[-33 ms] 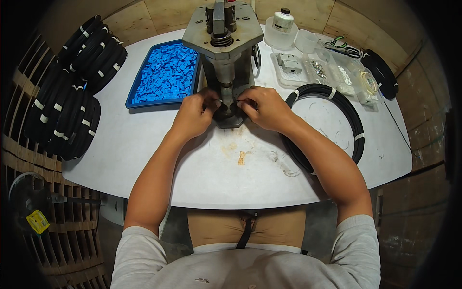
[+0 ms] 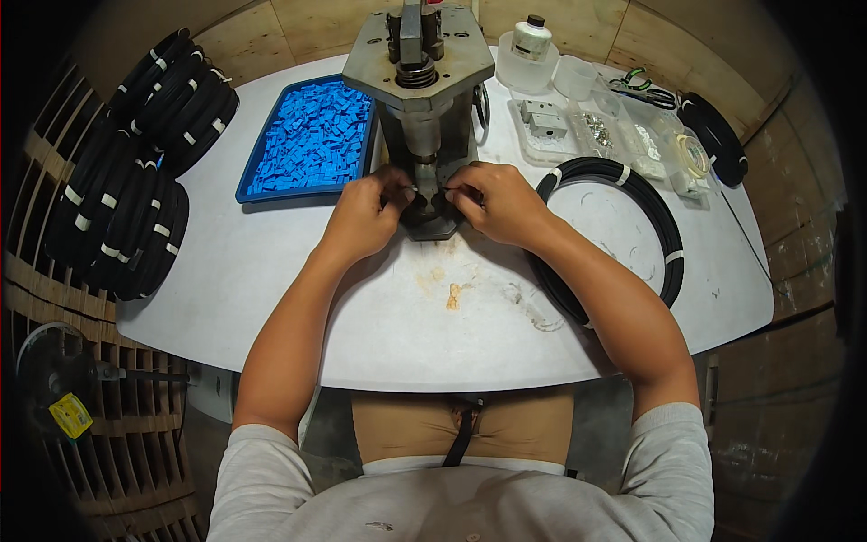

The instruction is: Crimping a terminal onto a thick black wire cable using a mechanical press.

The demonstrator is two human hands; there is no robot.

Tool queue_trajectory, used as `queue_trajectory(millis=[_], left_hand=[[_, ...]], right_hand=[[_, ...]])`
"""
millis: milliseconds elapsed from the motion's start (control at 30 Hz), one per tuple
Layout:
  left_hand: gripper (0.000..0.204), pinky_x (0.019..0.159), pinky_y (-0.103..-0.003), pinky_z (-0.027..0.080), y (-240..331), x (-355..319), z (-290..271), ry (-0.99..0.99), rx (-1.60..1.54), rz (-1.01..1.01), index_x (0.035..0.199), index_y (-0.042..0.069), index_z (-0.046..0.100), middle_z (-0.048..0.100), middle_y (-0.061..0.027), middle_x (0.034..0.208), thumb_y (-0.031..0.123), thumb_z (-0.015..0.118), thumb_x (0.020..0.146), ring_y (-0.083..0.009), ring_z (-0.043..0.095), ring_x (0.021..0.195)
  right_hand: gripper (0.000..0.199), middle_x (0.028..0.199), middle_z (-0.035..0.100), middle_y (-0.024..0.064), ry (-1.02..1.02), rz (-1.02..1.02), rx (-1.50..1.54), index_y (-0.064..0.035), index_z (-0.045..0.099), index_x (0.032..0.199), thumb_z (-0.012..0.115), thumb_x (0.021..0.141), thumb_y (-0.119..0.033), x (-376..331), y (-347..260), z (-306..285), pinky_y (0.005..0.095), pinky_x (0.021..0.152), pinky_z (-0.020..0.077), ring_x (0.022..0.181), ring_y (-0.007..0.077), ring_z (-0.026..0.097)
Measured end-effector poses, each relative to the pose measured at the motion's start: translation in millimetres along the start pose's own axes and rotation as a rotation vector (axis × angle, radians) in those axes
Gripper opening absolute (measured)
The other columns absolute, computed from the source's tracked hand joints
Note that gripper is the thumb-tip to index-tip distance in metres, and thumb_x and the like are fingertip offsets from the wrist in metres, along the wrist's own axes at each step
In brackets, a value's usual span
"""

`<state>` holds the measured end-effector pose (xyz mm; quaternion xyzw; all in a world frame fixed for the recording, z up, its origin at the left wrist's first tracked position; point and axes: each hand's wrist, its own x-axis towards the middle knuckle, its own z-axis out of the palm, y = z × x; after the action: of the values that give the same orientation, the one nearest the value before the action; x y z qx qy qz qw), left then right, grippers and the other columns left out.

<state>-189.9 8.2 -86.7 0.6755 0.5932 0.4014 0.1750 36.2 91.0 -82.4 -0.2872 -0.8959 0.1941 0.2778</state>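
A metal press [image 2: 418, 72] stands at the far middle of the table, with a narrow ram over its base. My left hand [image 2: 368, 210] is at the left of the ram's lower end, its thumb and fingers pinched together; a small pale tip shows at the fingertips. On the ram's other side my right hand [image 2: 494, 200] also pinches, close to the base. What either hand holds is too small and dark to name. A coil of black cable [image 2: 670, 217], bound with white bands, lies partly beneath my right forearm.
A blue tray [image 2: 242, 196] full of small blue pieces sits left of the press. Stacked black coils [image 2: 117, 212] rise at the far left. Clear boxes of small parts [image 2: 596, 134], a white bottle [image 2: 531, 38] and green-handled scissors [image 2: 643, 88] occupy the back right.
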Motion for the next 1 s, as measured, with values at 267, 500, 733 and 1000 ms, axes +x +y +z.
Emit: queue_trajectory(millis=[267, 500, 733, 1000], left_hand=[[0.015, 0.078, -0.040, 0.055, 4, -1, -1, -0.008, -0.020, -0.023, 0.105, -0.003, 0.068, 0.073, -0.0209, 0.091, 0.006, 0.064, 0.093, -0.0339, 0.073, 0.084], [0.016, 0.083, -0.041, 0.056, 7, -1, -3, -0.029, -0.007, -0.033, 0.106, -0.003, 0.067, 0.075, -0.0210, 0.096, 0.003, 0.061, 0.092, -0.0351, 0.074, 0.092], [0.016, 0.082, -0.041, 0.056, 7, -2, -4, -0.047, -0.007, -0.031, 0.107, -0.002, 0.066, 0.075, -0.0208, 0.096, 0.004, 0.062, 0.092, -0.0349, 0.074, 0.091], [0.016, 0.079, -0.041, 0.055, 8, -2, -4, -0.051, -0.010, -0.051, 0.107, -0.001, 0.066, 0.074, -0.0207, 0.095, 0.006, 0.063, 0.093, -0.0346, 0.073, 0.087]], right_hand=[[0.019, 0.098, 0.076, 0.0158, -0.036, 0.041, 0.028, -0.0043, 0.077, 0.103, 0.068, 0.090, -0.015, 1, -5, -2, 0.0429, 0.083, 0.0576, 0.091, 0.0363, 0.073], [0.020, 0.095, 0.075, 0.0169, -0.056, 0.062, 0.044, -0.0042, 0.077, 0.103, 0.070, 0.089, -0.018, 2, -6, -5, 0.0426, 0.081, 0.0574, 0.088, 0.0362, 0.073], [0.021, 0.089, 0.074, 0.0166, -0.073, 0.095, 0.031, -0.0045, 0.076, 0.101, 0.073, 0.087, -0.020, 2, -8, -7, 0.0423, 0.078, 0.0572, 0.084, 0.0352, 0.072], [0.017, 0.087, 0.074, 0.0161, 0.004, 0.005, 0.046, -0.0011, 0.076, 0.100, 0.074, 0.088, -0.013, 1, -1, -1, 0.0370, 0.073, 0.0571, 0.077, 0.0288, 0.072]])
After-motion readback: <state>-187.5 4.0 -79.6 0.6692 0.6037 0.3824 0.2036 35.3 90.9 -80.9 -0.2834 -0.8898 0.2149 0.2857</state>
